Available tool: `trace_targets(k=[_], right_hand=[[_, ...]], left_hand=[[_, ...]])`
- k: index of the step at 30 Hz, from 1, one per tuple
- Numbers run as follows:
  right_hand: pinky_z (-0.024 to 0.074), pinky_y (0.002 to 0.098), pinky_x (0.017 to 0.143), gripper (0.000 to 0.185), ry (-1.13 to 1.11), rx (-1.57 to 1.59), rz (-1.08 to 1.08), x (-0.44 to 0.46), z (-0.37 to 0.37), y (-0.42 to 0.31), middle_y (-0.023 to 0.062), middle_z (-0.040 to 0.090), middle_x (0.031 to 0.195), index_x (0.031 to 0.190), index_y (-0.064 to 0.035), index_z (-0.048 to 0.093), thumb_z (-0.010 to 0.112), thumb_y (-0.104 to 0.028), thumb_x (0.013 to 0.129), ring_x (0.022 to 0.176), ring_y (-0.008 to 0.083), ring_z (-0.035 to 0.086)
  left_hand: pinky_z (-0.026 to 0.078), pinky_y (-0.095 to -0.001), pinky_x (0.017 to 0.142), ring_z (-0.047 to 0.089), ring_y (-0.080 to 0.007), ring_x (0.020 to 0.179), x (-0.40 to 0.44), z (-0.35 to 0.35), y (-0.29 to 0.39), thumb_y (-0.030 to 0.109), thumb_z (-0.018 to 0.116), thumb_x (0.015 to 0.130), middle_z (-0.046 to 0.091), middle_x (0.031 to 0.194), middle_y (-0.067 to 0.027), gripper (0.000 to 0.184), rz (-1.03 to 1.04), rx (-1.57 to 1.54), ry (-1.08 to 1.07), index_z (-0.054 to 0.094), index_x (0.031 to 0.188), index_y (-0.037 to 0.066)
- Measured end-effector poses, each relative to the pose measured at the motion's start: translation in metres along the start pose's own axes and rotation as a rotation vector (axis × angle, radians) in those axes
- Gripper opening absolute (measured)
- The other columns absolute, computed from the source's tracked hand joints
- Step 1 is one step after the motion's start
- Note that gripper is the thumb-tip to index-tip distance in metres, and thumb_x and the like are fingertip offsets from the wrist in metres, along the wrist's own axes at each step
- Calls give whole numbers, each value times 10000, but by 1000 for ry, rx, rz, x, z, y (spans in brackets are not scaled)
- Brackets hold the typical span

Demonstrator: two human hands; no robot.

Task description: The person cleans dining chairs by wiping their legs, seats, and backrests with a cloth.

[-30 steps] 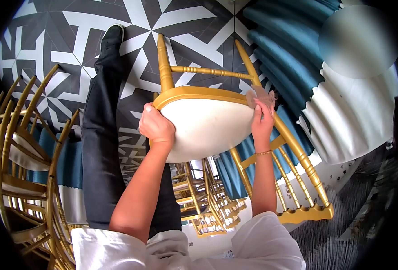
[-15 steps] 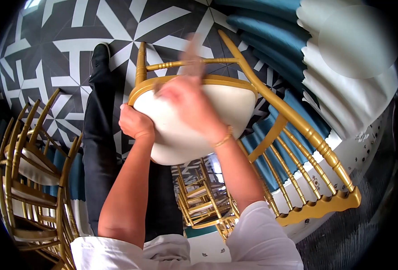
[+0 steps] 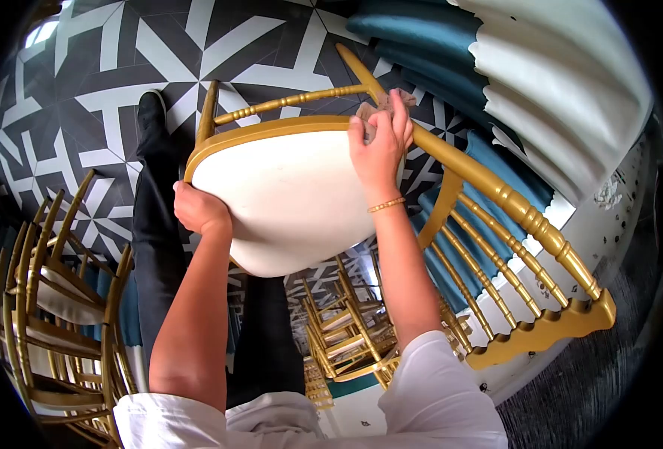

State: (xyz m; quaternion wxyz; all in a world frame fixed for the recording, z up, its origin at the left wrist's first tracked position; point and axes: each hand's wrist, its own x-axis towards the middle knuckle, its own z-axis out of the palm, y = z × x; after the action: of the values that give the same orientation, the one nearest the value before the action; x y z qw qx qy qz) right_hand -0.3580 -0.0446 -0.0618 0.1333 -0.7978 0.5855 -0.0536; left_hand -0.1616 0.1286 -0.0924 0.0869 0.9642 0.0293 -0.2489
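Gripping the chair point(image 3: 545, 334) at mid-frame by the left edge of its seat point(image 3: 286, 187), with the left hand point(image 3: 202, 210) in curled fingers. Holding the cloth point(image 3: 364, 112) with the right hand point(image 3: 378, 153), in bent, slightly parted fingers, beside the post point(image 3: 496, 184) slanting to lower right.

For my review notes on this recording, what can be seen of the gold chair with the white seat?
The glossy gold chair with a smooth, padded white seat is held tilted before the person. Its ringed-spindle back extends right; a ringed rung joins two legs at the far side. The bare left hand grips the seat's left edge; the bare right hand holds a thin brownish cloth against the far right corner.
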Motion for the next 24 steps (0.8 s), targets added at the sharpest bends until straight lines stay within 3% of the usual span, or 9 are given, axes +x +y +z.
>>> trace_targets(k=[5, 8, 11, 13, 15, 17, 19, 21, 24], right_hand=[[318, 498, 1070, 260, 133, 180, 92, -14, 4, -1, 212, 466, 1384, 713, -11, 473, 711, -85, 787, 1329, 433, 373], [436, 424, 923, 228, 118, 373, 323, -38, -14, -4, 159, 544, 1283, 708, -12, 445, 666, -5, 763, 1164, 380, 495], [448, 417, 872, 220, 98, 255, 194, -56, -32, -2, 145, 574, 1182, 709, -13, 434, 648, 34, 728, 1031, 359, 539], [452, 411, 866, 218, 79, 289, 173, -43, -55, 3, 143, 573, 1109, 706, -18, 431, 635, 57, 690, 987, 352, 547], [446, 414, 875, 205, 75, 289, 102, -16, -83, 11, 151, 561, 1082, 739, -16, 444, 624, 65, 685, 1001, 353, 534], [446, 419, 875, 206, 149, 234, -13, 33, -101, 13, 172, 532, 1089, 813, -11, 467, 600, 80, 685, 1003, 359, 534], [467, 426, 913, 372, 71, 47, -62, 69, -91, 15, 207, 505, 1131, 1110, 0, 508, 580, 53, 749, 992, 395, 564], [474, 417, 964, 526, -583, -470, 162, 74, -64, 28, 226, 494, 1260, 1299, -8, 455, 609, -25, 796, 1098, 419, 561], [488, 422, 972, 516, -912, -532, 460, 99, -30, 32, 228, 491, 1354, 1306, -8, 517, 644, -102, 814, 1173, 437, 550]], left_hand=[[444, -536, 802, 595, -476, 899, -1, 0, 4, 371, 259, 958, 671, 924, -251, 531, -36, -69, 11, 619, 850, -4], [451, -523, 812, 593, -476, 914, -1, 1, 1, 370, 263, 961, 668, 938, -256, 527, -22, -20, 11, 617, 880, -11], [450, -533, 818, 594, -481, 910, 3, -3, 1, 356, 261, 966, 669, 951, -251, 520, -30, -30, -61, 628, 956, -12], [429, -508, 899, 573, -454, 996, 12, 2, -15, 293, 347, 963, 648, 1052, -246, 429, 81, -157, -141, 613, 1072, -25], [374, -473, 995, 513, -412, 1106, 0, -12, -5, 184, 467, 921, 588, 1167, -225, 346, 256, -186, 201, 573, 1159, -45], [324, -442, 1062, 478, -371, 1169, -3, -38, 29, 100, 552, 846, 554, 1220, -197, 406, 640, -273, 124, 537, 1228, -35], [313, -442, 1079, 483, -355, 1195, -20, -32, 76, 112, 562, 842, 567, 1226, -181, 384, 852, -320, -16, 559, 1209, 0], [311, -441, 1089, 496, -321, 1208, -20, -9, 100, 156, 568, 841, 587, 1220, -149, 375, 1043, -96, -158, 578, 1196, 38], [429, -389, 909, 586, -266, 963, -21, 9, 95, 213, 578, 802, 633, 930, -63, 183, 1054, 92, -153, 640, 917, 86]])
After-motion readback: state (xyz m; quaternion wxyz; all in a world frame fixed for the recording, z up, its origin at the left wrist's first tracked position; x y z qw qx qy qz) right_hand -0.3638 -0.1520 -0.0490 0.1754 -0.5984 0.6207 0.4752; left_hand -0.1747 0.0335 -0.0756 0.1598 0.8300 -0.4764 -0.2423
